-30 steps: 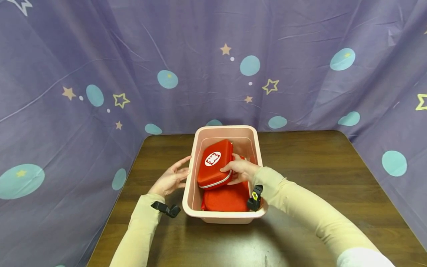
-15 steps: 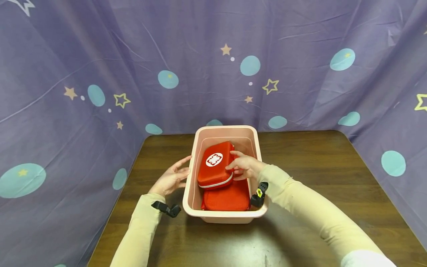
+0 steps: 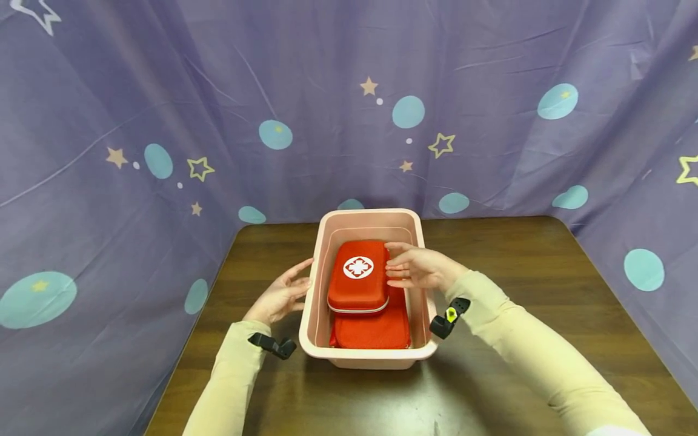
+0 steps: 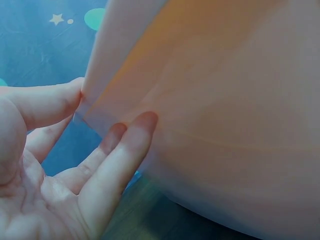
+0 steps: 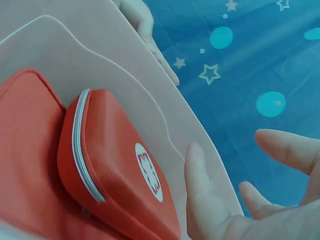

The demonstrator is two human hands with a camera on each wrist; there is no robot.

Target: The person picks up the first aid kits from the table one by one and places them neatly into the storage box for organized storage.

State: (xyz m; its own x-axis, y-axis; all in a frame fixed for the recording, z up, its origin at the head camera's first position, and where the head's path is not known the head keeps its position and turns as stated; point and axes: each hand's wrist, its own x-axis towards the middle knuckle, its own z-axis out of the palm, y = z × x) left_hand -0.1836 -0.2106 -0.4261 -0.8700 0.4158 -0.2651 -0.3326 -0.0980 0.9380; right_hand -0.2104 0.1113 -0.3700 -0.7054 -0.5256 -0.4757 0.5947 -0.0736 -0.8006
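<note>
A pink plastic bin (image 3: pixel 369 356) stands on the table, with two red cases inside. The upper one is a red first-aid case (image 3: pixel 357 290) with a white emblem and a pale zipper; it lies on the larger red case (image 3: pixel 373 333), whose far part is hidden under it. My left hand (image 3: pixel 279 298) touches the bin's outer left wall with extended fingertips (image 4: pixel 145 125), one finger reaching the rim. Over the bin's right side, my right hand (image 3: pixel 422 268) has spread, loose fingers beside the first-aid case and holds nothing. The right wrist view shows its fingers (image 5: pixel 197 172) apart from the zipper side.
Beneath the bin is a dark brown wooden table (image 3: pixel 518 290). A purple curtain (image 3: pixel 327 72) with stars and ovals hangs behind it and along both sides. A black wrist camera (image 3: pixel 449 318) overlaps the bin's right rim.
My right hand has let go of the first-aid case and moved right, toward the bin's rim. The case has settled straighter onto the other one. My left hand has stayed at the wall.
</note>
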